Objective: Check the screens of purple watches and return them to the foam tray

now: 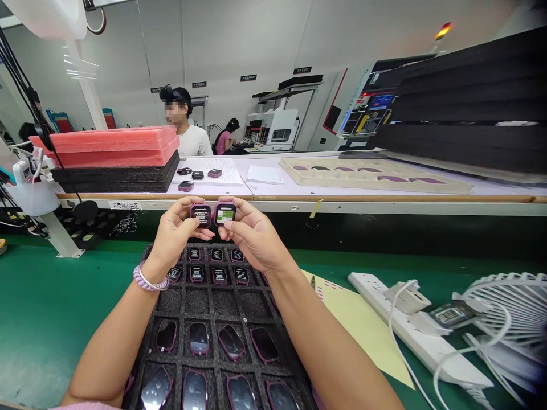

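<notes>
Side by side above the foam tray, two small purple-framed devices are held up in the head view. My left hand (177, 230) pinches the left device (200, 216), whose dark screen shows lines of white text. The right device (225, 213) has a green and white screen and is gripped between the thumb and fingers of my right hand (252, 233). Below them lies the black foam tray (171, 300) with several similar devices in its compartments; the upper ones show lit text, the lower ones dark, reflective screens. One row between them has bare compartments.
Red foam (106, 145) and a beige tray (371, 175) stand on the shelf (265, 196). Several devices lie on paper there. Yellow paper (363, 324), a power strip (419, 330) with cables and a white fan (508, 313) are at the right. People sit beyond.
</notes>
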A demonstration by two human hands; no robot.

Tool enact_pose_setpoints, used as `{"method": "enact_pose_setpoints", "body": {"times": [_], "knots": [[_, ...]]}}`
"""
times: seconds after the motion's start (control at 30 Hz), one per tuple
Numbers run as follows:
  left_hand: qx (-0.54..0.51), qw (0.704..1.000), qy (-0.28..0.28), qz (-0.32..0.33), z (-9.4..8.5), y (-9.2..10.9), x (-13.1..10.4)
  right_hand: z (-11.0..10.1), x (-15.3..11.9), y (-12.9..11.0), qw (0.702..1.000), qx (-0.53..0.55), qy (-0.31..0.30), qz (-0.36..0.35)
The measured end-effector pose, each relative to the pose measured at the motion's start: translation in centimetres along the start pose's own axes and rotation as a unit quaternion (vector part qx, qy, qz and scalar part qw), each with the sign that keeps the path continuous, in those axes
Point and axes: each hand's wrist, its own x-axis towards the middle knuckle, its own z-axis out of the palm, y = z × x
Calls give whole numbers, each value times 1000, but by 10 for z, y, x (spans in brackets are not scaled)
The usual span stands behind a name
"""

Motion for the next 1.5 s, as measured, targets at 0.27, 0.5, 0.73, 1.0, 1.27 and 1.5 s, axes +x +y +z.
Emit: {"method": "enact_pose_setpoints", "body": {"times": [0.27,0.5,0.73,1.0,1.27,1.5], "knots": [[10,1000,-28,9,0,0,0,-2,1,0,1000,22,1,0],[-28,999,-19,-29,1,0,0,-3,8,5,998,60,31,-3],[-21,999,-16,-31,0,-1,0,-3,6,6,998,41,48,3],[-9,999,-22,-27,3,0,-1,-1,6,6,998,33,54,-3],[-17,1000,-16,-19,1,1,0,-4,4,5,999,27,26,-1],[8,1000,-11,-15,2,2,-2,-4,4,4,999,25,20,2]]}}
